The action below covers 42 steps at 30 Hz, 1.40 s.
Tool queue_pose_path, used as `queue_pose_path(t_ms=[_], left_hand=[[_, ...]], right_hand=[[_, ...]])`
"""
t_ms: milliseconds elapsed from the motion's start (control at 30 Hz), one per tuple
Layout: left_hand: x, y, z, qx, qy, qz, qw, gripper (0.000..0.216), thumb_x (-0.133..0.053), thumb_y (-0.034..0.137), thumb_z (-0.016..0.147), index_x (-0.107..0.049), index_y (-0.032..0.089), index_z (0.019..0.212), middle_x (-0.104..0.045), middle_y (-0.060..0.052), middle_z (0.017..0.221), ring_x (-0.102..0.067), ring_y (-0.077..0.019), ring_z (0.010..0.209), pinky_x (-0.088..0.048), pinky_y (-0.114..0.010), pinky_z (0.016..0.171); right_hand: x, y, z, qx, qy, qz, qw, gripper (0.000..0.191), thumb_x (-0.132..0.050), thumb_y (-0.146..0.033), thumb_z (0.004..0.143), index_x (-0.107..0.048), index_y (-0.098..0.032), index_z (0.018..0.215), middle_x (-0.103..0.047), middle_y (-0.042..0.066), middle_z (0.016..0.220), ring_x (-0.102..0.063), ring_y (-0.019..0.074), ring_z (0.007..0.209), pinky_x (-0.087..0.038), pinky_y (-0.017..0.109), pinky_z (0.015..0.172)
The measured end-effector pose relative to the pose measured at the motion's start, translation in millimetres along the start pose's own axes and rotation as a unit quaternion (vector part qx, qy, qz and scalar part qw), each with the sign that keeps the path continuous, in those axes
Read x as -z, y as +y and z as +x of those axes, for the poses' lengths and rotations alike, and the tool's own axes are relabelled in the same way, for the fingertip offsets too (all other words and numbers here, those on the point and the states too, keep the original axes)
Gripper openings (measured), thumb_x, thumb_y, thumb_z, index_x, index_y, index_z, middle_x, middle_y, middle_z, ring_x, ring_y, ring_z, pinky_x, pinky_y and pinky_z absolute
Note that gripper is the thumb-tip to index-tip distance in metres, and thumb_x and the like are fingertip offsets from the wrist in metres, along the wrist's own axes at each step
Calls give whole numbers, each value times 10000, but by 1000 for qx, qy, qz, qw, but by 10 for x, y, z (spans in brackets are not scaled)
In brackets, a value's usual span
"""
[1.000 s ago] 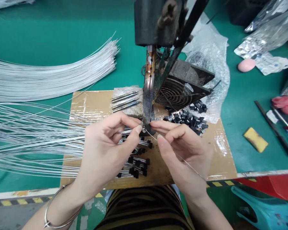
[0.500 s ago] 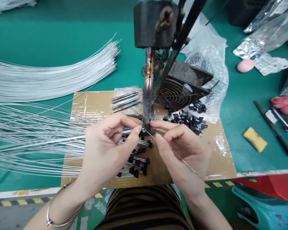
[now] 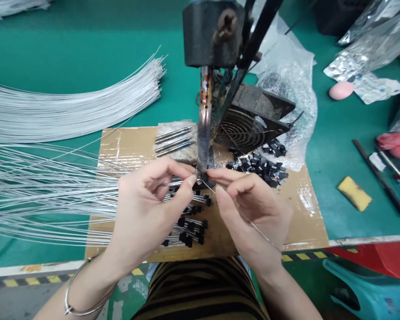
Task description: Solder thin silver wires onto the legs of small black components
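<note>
A: Quick, left hand?
B: Thumb and forefinger pinched shut on a wire lead, held at the iron tip over the cardboard.
A: And right hand?
B: Pinched on a solder strand, its end up by that tip.

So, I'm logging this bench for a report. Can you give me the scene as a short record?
iron: upright, tip down between both hands' fingertips
left hand: pinches a wire at the tip
right hand: pinches a strand, its end at the tip
black parts: loose heap right of the iron
wired parts: on the board, between the hands
bundle: left, on the table
fan: behind the iron
</note>
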<state>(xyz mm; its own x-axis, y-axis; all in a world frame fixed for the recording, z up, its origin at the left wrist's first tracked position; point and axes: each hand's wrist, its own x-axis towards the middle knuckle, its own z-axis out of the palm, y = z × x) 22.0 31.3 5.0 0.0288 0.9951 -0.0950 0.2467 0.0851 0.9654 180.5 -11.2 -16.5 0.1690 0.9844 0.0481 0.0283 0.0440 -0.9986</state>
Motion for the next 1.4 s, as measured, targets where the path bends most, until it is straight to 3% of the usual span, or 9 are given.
queue_pose_path(t_ms=[967,1233,1400], left_hand=[[-7,5,-20,-27,0,9,1000,153,-761,67,860,-753,210,808,-802,37,874,-735,-68,743,-566,-107,691],[-5,-1,-19,-33,-4,13,999,162,-756,46,835,-742,198,785,-777,44,797,-717,-55,703,-534,-80,636],[-1,-11,-13,-36,-6,4,999,157,-757,53,841,-746,204,800,-789,47,832,-724,-57,733,-554,-88,690]], right_hand=[[-28,24,-27,30,12,-19,999,186,-696,-90,958,-660,-248,867,-804,56,1181,-768,231,1111,-625,443,1020],[-38,86,-42,62,23,-15,998,204,-699,-40,943,-676,-235,887,-802,26,1164,-763,189,1115,-606,348,1009],[-47,86,-34,76,26,-14,997,203,-710,-24,926,-692,-224,895,-806,29,1146,-771,182,1093,-611,331,982]])
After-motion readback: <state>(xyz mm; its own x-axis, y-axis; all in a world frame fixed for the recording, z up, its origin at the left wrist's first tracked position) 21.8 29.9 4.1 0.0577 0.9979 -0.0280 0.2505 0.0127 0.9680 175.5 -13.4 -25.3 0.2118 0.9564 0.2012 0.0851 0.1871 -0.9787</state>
